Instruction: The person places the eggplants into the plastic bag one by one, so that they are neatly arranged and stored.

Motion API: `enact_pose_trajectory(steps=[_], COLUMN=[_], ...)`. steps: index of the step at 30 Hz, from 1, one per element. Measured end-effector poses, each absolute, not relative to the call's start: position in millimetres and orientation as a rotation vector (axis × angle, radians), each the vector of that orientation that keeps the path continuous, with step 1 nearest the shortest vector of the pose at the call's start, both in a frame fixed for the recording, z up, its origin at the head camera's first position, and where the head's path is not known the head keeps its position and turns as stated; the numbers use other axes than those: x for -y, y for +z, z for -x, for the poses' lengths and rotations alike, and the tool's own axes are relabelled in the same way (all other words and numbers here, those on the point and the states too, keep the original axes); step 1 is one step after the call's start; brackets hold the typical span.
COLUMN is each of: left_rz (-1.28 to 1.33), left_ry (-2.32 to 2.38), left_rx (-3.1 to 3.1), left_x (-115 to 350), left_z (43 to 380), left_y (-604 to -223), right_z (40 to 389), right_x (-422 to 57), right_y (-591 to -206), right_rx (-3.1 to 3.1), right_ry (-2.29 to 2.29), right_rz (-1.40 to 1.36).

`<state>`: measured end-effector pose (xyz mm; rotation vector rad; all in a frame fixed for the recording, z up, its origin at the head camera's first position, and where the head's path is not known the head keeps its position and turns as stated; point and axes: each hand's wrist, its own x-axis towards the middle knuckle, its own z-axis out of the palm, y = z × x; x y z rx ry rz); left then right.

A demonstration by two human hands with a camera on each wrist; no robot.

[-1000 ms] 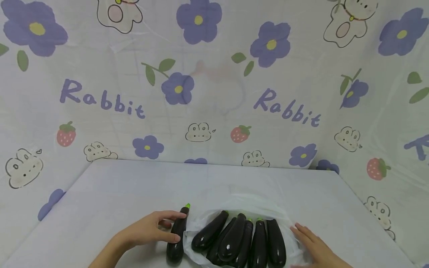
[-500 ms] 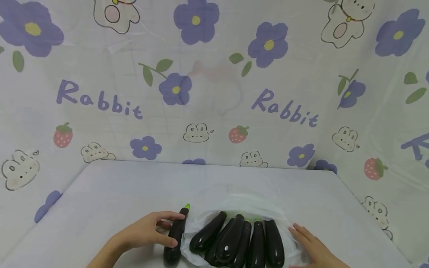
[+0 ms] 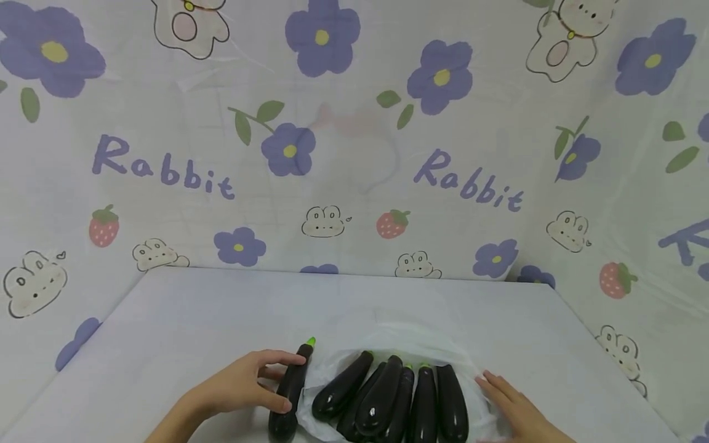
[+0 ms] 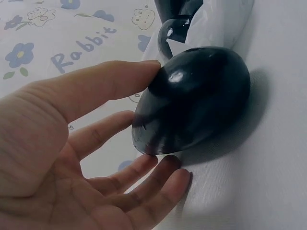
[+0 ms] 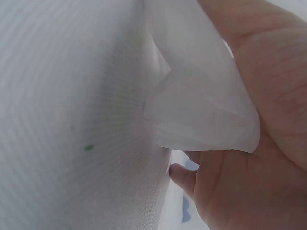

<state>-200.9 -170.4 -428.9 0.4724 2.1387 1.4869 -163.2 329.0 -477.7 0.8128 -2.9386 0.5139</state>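
A glossy dark eggplant with a green stem tip lies left of a white plastic bag. My left hand holds it between thumb and fingers from its left side. In the left wrist view, the rounded end of that eggplant faces the camera, with the thumb on one side and fingertips on the other. Several more eggplants lie together in the open bag. My right hand rests at the bag's right edge, fingers extended. A fold of the bag lies against its palm in the right wrist view.
Everything rests on a white-covered table. A patterned cloth curtain with flowers, rabbits and strawberries hangs behind and at both sides. A small green speck shows on the white surface near the right hand.
The head view has shifted slightly. The held eggplant's lower end has swung a little to the left. The right hand and the bagged eggplants look unmoved.
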Motion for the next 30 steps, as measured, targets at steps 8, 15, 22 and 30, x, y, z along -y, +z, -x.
enact_pose_trajectory(steps=[8,15,22,30], left_rz=[-0.494,-0.455,-0.387,-0.212], left_ry=[1.519,1.529,1.498,1.496], left_rx=[-2.117,-2.124,-2.217,-2.328], left_x=[169.6,167.2,164.9,162.5], left_z=[197.7,196.4,196.1,196.0], left_y=[-426.8,-423.8,-422.0,-418.1], right_z=[164.3,162.9,162.0,162.1], right_x=[-330.3,-327.0,-326.5,-328.9], right_y=[-478.0,-474.4,-473.4,-477.9], right_rx=[2.919,2.963,2.927,2.866], right_ry=[0.505,0.541,0.524,0.468], right_rz=[-0.853,-0.806,-0.824,-0.863])
